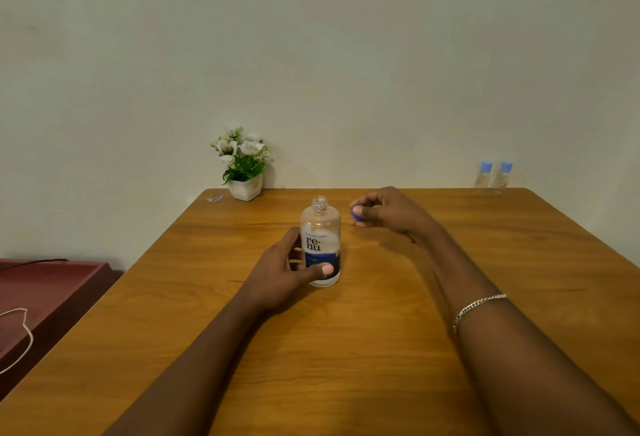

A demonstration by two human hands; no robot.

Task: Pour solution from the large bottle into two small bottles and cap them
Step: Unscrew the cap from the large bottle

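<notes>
The large clear bottle (320, 234) with a white and blue label stands upright in the middle of the wooden table (381, 314), its neck uncapped. My left hand (282, 276) grips its lower body from the left. My right hand (388, 208) hovers just right of the bottle's neck, pinching the blue cap (355, 214) between thumb and fingers. Two small clear bottles (483, 177) (503, 178) with light blue caps stand side by side at the table's far right edge, against the wall.
A small white pot of artificial flowers (244, 165) stands at the table's far left corner, with a small wrapper (215, 198) beside it. A reddish low cabinet (45, 293) with a white cord lies left of the table. A pale wall rises behind.
</notes>
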